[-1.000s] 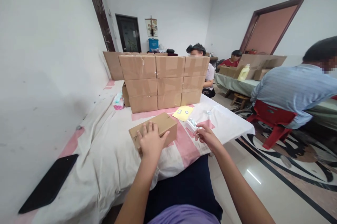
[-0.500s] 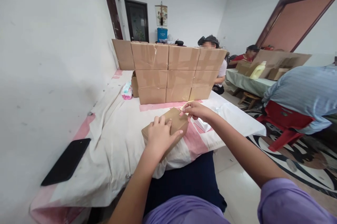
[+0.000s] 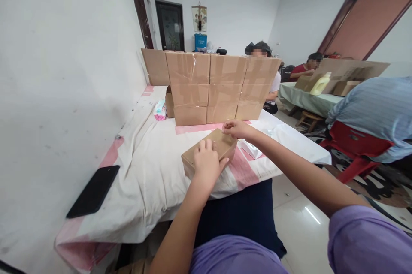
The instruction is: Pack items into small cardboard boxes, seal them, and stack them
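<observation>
A small brown cardboard box [image 3: 222, 142] lies closed on the cloth-covered table in front of me, turned at an angle. My left hand [image 3: 206, 158] rests over its top, fingers bent across the upper face and thumb along the near right side. At the far right end of the box, my right hand [image 3: 236, 129] is closed in a pinch just over the top edge. Whatever sits between those fingertips is too small to make out. Beside the right wrist lies a white folded paper piece [image 3: 251, 149].
Taped cardboard boxes [image 3: 189, 70] form a wall across the table behind the small box. A black phone-like slab [image 3: 93, 191] lies at the left edge, and a tissue pack [image 3: 160, 110] stands left of the wall. Other people sit beyond and to the right, near a red chair [image 3: 354, 141].
My right hand has shifted slightly up and away along the end of the box; the yellowish strip seen near its fingers no longer shows. My left hand stays on the box. The view has turned slightly.
</observation>
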### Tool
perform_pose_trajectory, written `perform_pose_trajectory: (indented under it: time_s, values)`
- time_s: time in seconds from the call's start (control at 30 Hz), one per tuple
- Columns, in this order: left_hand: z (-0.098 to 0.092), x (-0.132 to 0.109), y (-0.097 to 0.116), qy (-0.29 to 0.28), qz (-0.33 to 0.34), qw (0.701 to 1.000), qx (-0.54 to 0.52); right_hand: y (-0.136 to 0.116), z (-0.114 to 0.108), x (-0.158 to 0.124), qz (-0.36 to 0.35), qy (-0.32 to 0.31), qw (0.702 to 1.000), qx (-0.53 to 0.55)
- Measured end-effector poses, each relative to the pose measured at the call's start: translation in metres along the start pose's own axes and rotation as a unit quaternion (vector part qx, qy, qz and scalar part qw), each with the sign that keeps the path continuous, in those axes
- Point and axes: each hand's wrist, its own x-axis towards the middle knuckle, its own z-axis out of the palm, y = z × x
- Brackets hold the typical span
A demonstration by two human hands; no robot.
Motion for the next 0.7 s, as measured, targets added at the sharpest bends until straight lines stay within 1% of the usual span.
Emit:
perform_pose_trajectory:
  time_s: [0.3, 0.37, 0.53, 0.7]
  values:
    - [0.002, 0.0, 0.0, 0.006, -0.008, 1.0, -0.004, 0.013, 0.001, 0.01, 0.01, -0.03, 0.999, 0.011]
    - [0.002, 0.0, 0.0, 0.007, -0.007, 1.0, -0.003, 0.014, 0.0, 0.015, 0.018, -0.031, 0.999, -0.019]
    - [0.003, -0.001, 0.0, 0.009, -0.006, 1.0, 0.001, 0.014, 0.005, 0.029, 0.049, -0.01, 0.995, -0.089]
    - [0.0, -0.001, 0.001, 0.005, -0.004, 1.0, 0.006, 0.001, 0.011, 0.034, 0.057, -0.014, 0.984, -0.17]
